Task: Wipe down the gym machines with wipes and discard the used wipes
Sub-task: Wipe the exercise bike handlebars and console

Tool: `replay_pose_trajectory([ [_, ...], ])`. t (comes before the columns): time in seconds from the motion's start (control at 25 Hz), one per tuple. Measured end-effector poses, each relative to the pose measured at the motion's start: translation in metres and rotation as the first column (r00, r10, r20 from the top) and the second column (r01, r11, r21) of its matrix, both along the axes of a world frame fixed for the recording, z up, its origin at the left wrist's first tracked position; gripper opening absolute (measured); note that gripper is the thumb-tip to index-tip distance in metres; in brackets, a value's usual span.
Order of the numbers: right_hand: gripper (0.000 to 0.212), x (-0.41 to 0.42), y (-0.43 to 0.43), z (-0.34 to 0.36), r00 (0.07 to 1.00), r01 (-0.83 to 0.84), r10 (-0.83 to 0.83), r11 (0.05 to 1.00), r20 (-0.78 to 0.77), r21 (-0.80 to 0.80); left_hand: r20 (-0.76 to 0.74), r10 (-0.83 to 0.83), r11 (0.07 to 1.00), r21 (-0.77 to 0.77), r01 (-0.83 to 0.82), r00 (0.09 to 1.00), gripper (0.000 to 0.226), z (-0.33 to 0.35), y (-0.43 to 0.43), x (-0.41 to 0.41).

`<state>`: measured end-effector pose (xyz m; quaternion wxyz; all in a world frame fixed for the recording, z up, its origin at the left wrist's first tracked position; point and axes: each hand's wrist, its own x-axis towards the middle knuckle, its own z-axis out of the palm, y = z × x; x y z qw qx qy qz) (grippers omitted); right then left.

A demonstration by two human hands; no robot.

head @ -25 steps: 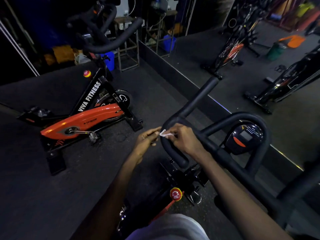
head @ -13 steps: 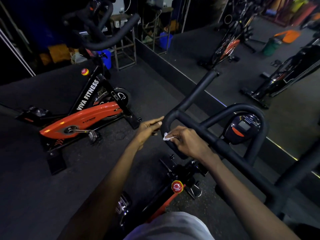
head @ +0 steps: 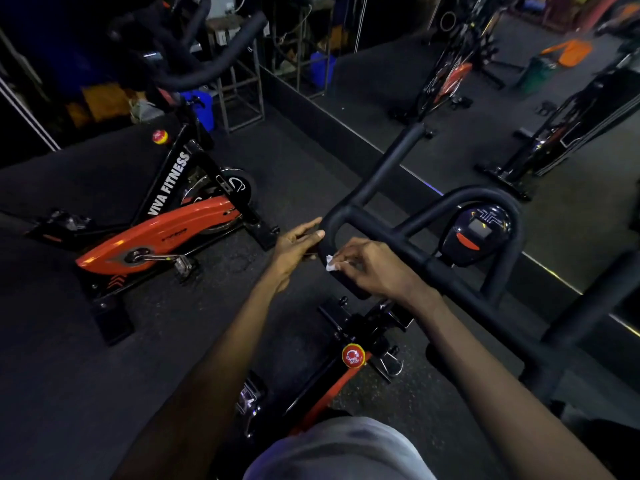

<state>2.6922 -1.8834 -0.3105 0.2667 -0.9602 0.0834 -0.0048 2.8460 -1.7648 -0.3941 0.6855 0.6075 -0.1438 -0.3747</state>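
Pinching the wipe point(head: 330, 265) with right hand point(head: 375, 270), now lower down the handlebar point(head: 388, 232) (left hand point(head: 294, 251) straight-fingered, touching alongside); wiping unfinished, discard pending

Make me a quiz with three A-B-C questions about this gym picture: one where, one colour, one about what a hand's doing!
1. Where is the wipe?
A) on the floor
B) against the handlebar
C) on a pedal

2. What colour is the neighbouring bike's side cover?
A) orange
B) green
C) white

3. What is the right hand doing?
A) hanging empty
B) pinching the wipe
C) pressing the screen

Answers:
1 B, the white wipe lies on the black bar.
2 A, it shines orange.
3 B, its fingers curl round the wipe.
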Motion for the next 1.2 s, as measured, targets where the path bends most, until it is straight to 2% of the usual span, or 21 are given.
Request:
replay_pose_trajectory([
  [0.08,0.016,-0.011,-0.008,-0.002,1.0,-0.007,0.007,1.0,-0.002,0.005,-0.045,0.003,1.0,-0.015,-0.003,0.999,0.04,0.001,0.002,-0.002],
  [0.24,0.017,-0.014,-0.002,-0.001,0.994,0.11,-0.111,0.993,0.024,0.053,-0.073,0.014,0.999,-0.039,-0.017,0.997,0.039,0.002,0.001,-0.006],
  [0.4,0.021,-0.026,0.005,0.0,0.996,0.08,-0.078,0.995,0.042,-0.057,0.021,0.069,0.998,0.007,-0.069,0.997,0.038,0.004,-0.002,-0.011],
  [0.52,0.015,-0.039,-0.005,0.002,0.993,0.111,-0.112,0.994,0.03,0.021,0.099,0.06,0.996,0.059,-0.066,0.993,0.044,0.013,-0.007,-0.015],
  [0.72,0.012,-0.023,0.009,-0.006,0.996,-0.074,0.08,0.991,0.047,-0.114,0.126,0.023,0.995,0.098,-0.036,0.992,0.052,0.015,-0.006,-0.021],
  [0.76,0.013,-0.033,0.005,-0.007,0.996,-0.064,0.07,0.993,0.061,-0.097,0.13,0.018,0.995,0.1,-0.031,0.991,0.052,0.015,-0.006,-0.021],
  [0.88,0.013,-0.057,-0.002,-0.008,0.991,0.085,-0.091,0.994,0.101,0.063,0.145,0.045,0.992,0.106,-0.061,0.988,0.053,0.013,-0.009,-0.023],
  [0.96,0.013,-0.051,0.003,-0.011,0.977,0.167,-0.18,0.979,0.117,0.114,0.301,0.08,0.978,0.159,-0.133,0.95,0.054,0.009,-0.011,-0.027],
  [1.04,0.015,-0.043,0.01,-0.014,0.968,0.2,-0.213,0.975,0.135,0.099,0.546,0.046,0.951,0.232,-0.204,0.837,0.051,0.005,-0.01,-0.031],
  [1.08,0.016,-0.045,0.011,-0.016,0.964,0.206,-0.219,0.974,0.148,0.098,0.616,0.01,0.947,0.247,-0.205,0.788,0.049,0.005,-0.008,-0.033],
  [1.2,0.015,-0.063,0.005,-0.017,0.953,0.236,-0.263,0.957,0.154,0.171,0.614,-0.055,0.95,0.275,-0.148,0.788,0.051,0.005,-0.002,-0.039],
])
